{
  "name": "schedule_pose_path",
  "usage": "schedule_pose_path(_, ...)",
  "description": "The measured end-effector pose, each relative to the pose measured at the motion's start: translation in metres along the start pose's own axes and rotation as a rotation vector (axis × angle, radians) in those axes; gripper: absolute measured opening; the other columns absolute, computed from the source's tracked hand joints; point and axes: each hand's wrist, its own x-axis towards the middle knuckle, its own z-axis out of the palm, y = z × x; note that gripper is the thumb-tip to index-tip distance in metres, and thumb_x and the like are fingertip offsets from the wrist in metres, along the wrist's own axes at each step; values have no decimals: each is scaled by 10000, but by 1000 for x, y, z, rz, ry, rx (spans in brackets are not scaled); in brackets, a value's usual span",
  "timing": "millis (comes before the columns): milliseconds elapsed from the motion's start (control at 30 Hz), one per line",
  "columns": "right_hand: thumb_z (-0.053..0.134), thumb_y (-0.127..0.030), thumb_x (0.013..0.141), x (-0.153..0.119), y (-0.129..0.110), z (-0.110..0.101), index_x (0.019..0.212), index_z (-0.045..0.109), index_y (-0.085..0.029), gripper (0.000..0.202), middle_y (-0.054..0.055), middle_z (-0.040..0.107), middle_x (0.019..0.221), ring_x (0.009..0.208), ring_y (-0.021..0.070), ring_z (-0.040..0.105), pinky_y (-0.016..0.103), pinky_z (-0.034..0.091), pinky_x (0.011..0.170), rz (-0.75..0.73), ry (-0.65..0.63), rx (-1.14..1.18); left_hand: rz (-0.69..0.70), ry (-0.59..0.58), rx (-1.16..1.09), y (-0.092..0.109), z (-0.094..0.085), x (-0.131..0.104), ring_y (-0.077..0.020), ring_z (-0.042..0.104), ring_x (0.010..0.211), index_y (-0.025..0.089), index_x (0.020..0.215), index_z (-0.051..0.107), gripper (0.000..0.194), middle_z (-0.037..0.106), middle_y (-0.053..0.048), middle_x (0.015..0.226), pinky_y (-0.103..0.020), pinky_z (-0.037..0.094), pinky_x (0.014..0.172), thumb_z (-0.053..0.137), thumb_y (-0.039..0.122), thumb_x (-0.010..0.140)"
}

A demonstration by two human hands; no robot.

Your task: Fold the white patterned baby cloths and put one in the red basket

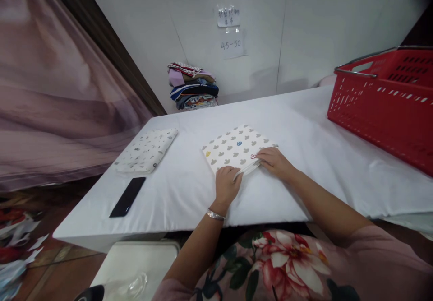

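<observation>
A white folded cloth (233, 150) printed with grey mouse-head shapes and a few coloured ones lies on the white-covered table (176, 192) in front of me. My left hand (227, 184) grips its near left edge, fingers curled over the fabric. At the near right edge, my right hand (275, 162) pinches the folded layers, thumb beneath and fingers on top. Between the two hands the layered edge shows slightly raised. My thumbs are partly hidden.
A second folded white cloth (147, 150) with small dark prints and a black phone (127, 197) lie to the left. A red basket (385, 107) stands at the right. Stacked folded textiles (194, 86) sit beyond the far edge, and a white stool (135, 265) below.
</observation>
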Motion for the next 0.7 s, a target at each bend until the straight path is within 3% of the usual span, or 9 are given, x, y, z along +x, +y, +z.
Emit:
schedule_pose_path(367, 458, -185, 906, 4, -1, 12, 990, 632, -206, 195, 72, 667, 985, 944, 217, 566, 416, 434, 840, -34, 140, -88, 63, 48, 66, 1, -2, 2, -170, 519, 806, 204, 879, 643, 142, 619, -31, 832, -328, 369, 756, 513, 260, 891)
schedule_pose_path(700, 460, -162, 899, 3, -5, 8, 949, 626, -190, 175, 70, 671, 942, 920, 216, 563, 409, 423, 828, -41, 145, -110, 183, 73, 156, 2, -2, -1, -169, 524, 828, 203, 896, 621, 131, 630, -28, 842, -336, 343, 772, 496, 243, 903)
